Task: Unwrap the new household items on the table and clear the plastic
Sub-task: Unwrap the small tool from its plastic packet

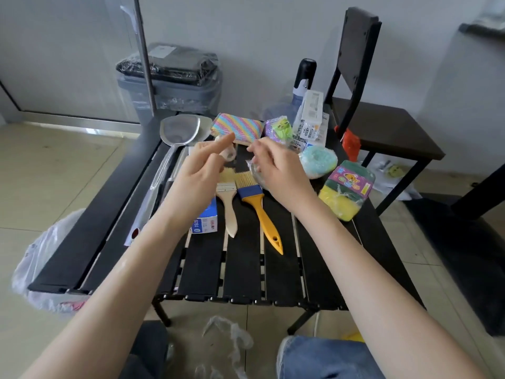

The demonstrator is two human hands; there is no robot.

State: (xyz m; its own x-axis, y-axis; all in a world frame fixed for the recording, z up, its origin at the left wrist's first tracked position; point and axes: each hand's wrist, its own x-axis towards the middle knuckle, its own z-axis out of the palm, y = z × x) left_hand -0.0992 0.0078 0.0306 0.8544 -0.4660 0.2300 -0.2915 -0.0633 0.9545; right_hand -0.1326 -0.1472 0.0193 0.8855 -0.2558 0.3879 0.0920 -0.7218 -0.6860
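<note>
My left hand [200, 166] hovers over the black slatted table [246, 272], index finger stretched out, its other fingers curled round a small clear plastic piece [228, 155]. My right hand [276, 166] faces it and grips crumpled clear plastic wrap [255, 173] under the palm. Below the hands lie two unwrapped paintbrushes, one with a wooden handle [229, 214] and one with a yellow handle [263, 217]. A metal spatula [179, 129] in a clear sleeve lies at the left. Packs of scouring sponges [347, 191], a blue-green scrubber [318, 160] and a purple-green item [278, 129] remain wrapped at the right.
A rainbow-striped sponge [237, 126] and white boxed packs [311, 119] sit at the far edge, a blue box [206, 224] under my left wrist. A grey lined bin [169, 80] stands behind, a dark chair [382, 129] at right. Plastic bag [41, 258] and loose plastic [231, 337] lie on the floor.
</note>
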